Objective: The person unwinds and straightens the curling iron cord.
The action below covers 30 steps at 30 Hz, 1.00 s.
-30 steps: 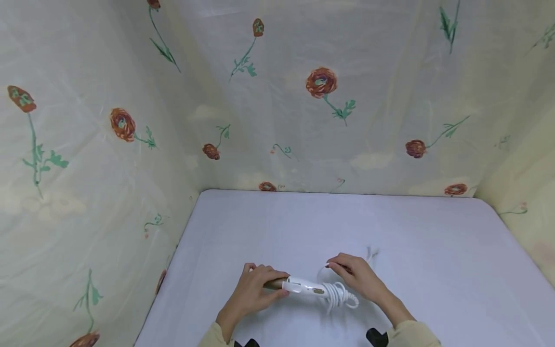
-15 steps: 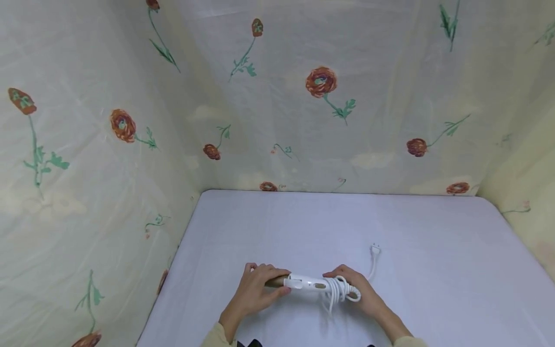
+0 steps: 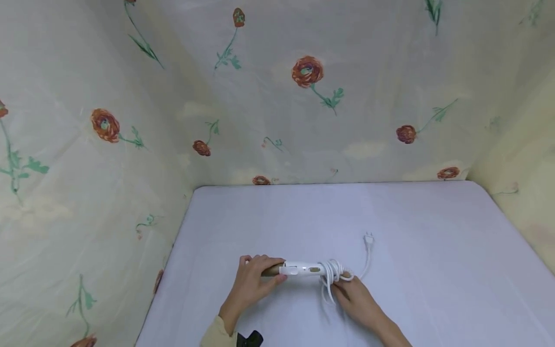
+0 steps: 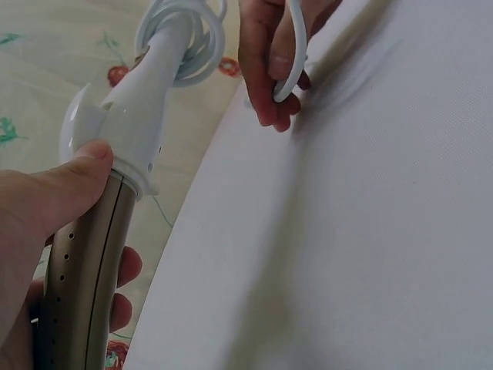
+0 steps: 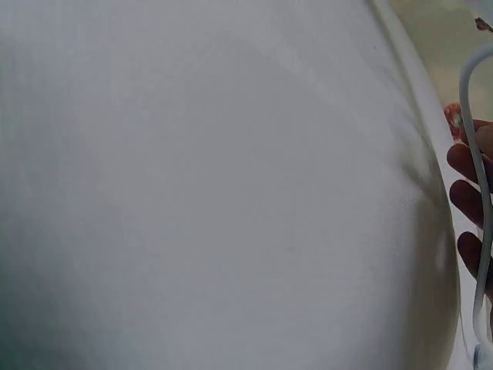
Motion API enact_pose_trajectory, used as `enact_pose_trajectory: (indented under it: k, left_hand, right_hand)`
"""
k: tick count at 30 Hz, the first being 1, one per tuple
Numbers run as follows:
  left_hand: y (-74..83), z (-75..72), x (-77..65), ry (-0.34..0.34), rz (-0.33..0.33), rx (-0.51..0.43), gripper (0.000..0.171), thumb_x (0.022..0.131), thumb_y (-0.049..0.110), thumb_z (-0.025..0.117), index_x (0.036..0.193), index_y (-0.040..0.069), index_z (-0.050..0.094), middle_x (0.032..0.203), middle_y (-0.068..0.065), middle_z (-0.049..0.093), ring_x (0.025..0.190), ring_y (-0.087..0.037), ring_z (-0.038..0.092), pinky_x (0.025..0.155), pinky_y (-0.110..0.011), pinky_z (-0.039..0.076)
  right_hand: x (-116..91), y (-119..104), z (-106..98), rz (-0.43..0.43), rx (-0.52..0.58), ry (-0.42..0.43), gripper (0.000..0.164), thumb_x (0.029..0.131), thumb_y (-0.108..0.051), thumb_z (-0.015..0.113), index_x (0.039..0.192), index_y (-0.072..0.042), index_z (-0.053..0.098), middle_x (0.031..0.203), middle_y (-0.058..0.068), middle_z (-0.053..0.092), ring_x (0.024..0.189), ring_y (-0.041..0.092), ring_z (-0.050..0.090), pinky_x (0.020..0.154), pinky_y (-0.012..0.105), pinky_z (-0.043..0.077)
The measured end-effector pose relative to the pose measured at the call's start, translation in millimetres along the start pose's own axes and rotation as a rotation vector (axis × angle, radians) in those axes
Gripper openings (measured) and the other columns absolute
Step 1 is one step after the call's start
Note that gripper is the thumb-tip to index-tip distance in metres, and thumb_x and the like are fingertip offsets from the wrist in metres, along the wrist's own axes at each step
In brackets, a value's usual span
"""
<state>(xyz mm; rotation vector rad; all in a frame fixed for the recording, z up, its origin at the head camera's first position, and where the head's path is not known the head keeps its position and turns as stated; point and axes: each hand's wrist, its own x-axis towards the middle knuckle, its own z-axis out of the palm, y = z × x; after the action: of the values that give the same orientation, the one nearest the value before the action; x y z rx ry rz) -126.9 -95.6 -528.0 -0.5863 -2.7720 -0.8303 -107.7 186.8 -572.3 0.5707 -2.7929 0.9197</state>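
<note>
My left hand (image 3: 251,282) grips a curling iron (image 3: 299,269) by its bronze barrel (image 4: 86,270). The thumb presses near where the barrel meets the white handle, and the iron is held above the table. White power cord (image 3: 331,272) is looped several times around the handle's right end. Just below these loops, my right hand (image 3: 359,302) pinches a length of the cord, which the left wrist view shows between thumb and fingers. A stretch of cord (image 5: 479,177) runs across the right fingers in the right wrist view. Beyond this hand lies the plug (image 3: 368,238).
A table with a white cover (image 3: 269,217) spreads below both hands. Cream sheets with printed orange flowers (image 3: 355,106) hang behind it and at both sides.
My right hand has gone from above the cord loops, round the handle's end, to below them. The plug has come into plain sight on the table. The left hand keeps its grip.
</note>
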Motion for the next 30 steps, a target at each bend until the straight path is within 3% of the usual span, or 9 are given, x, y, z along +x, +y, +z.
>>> enact_pose_trajectory:
  k: [3,6,11,15,17,23,30]
  left_hand:
    - [0.0,-2.1,4.6,0.028,-0.013,0.005,0.037,0.081,0.051,0.067,0.113,0.033,0.067,0.096,0.013,0.070,0.084,-0.006,0.059,0.087,-0.040,0.031]
    - [-0.5,-2.7,8.0,0.049,-0.028,0.016,0.036,0.080,0.049,0.069,0.113,0.032,0.068,0.094,0.011,0.071,0.082,-0.007,0.059,0.085,-0.039,0.030]
    - [-0.2,-1.4,8.9,0.061,-0.048,0.031,0.036,0.081,0.048,0.069,0.113,0.031,0.068,0.094,0.010,0.071,0.081,-0.008,0.060,0.084,-0.040,0.031]
    - [0.8,0.6,6.9,0.077,-0.055,0.053,0.036,0.081,0.048,0.069,0.113,0.030,0.068,0.094,0.010,0.071,0.082,-0.009,0.061,0.083,-0.041,0.031]
    - [1.4,0.3,7.3,0.091,-0.062,0.057,0.037,0.081,0.048,0.069,0.113,0.030,0.068,0.095,0.010,0.071,0.083,-0.009,0.061,0.082,-0.041,0.031]
    - [3.3,-0.1,7.4,0.105,-0.108,0.056,0.039,0.080,0.050,0.068,0.114,0.031,0.067,0.095,0.009,0.071,0.085,-0.011,0.062,0.083,-0.041,0.031]
    - [0.1,2.2,5.8,0.085,-0.101,0.091,0.038,0.079,0.050,0.069,0.112,0.032,0.068,0.092,0.010,0.071,0.082,-0.010,0.061,0.082,-0.041,0.032]
  right_hand:
    - [2.3,-2.2,0.7,-0.086,0.035,0.044,0.023,0.084,-0.005,0.066,0.105,-0.013,0.072,0.105,0.000,0.071,0.095,0.016,0.065,0.083,0.036,0.049]
    - [-0.5,-6.2,1.6,-0.153,0.125,0.086,0.032,0.083,0.001,0.065,0.110,-0.015,0.070,0.113,-0.001,0.069,0.107,0.019,0.062,0.093,0.031,0.044]
    - [-12.5,-18.3,0.7,-0.100,0.355,0.105,0.025,0.092,0.000,0.054,0.111,-0.012,0.065,0.107,-0.005,0.069,0.111,0.015,0.059,0.104,0.012,0.029]
    - [-22.5,-27.3,-3.2,-0.034,0.571,0.079,0.026,0.101,-0.004,0.038,0.112,-0.008,0.061,0.100,0.001,0.070,0.105,0.010,0.062,0.098,0.013,0.037]
    - [-23.9,-30.7,-5.7,-0.024,0.621,0.080,0.028,0.102,-0.004,0.034,0.112,-0.008,0.060,0.098,0.005,0.070,0.102,0.010,0.063,0.090,0.016,0.043]
    - [-21.9,-37.2,-11.2,-0.066,0.574,0.145,0.028,0.099,0.002,0.036,0.099,-0.013,0.060,0.088,0.007,0.064,0.084,0.012,0.061,0.075,0.026,0.049]
    - [-9.7,-40.1,-30.2,-0.171,0.417,0.185,0.027,0.093,0.006,0.047,0.091,-0.018,0.060,0.081,-0.011,0.059,0.071,0.003,0.051,0.066,0.019,0.042]
